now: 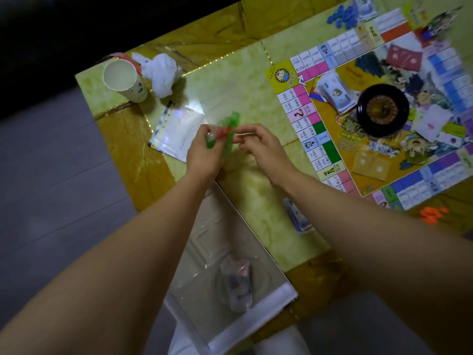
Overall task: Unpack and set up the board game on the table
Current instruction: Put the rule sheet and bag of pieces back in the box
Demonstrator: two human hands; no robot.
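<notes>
- Glossy yellow-green marble-pattern table (230,73) carried the colourful square game board (330,155), laid flat, with a black round roulette wheel (382,112) on its middle.
- Left of the board, above the tabletop: left hand (202,152) and right hand (261,147) were close together, both pinching a small clear bag of green pieces (226,124); contents blurred.
- Farther left of the board: white paper cup (122,79), upright, beside a crumpled white tissue (161,73).
- Grey floor (51,188) lay beyond the table edge, left of the board; room dim.

Green packet (226,128), left of centre: motion-blurred, contents not made out. Board (332,152) cut by right edge, far corner smeared. Orange pieces (432,213), near right: shapes unclear.
</notes>
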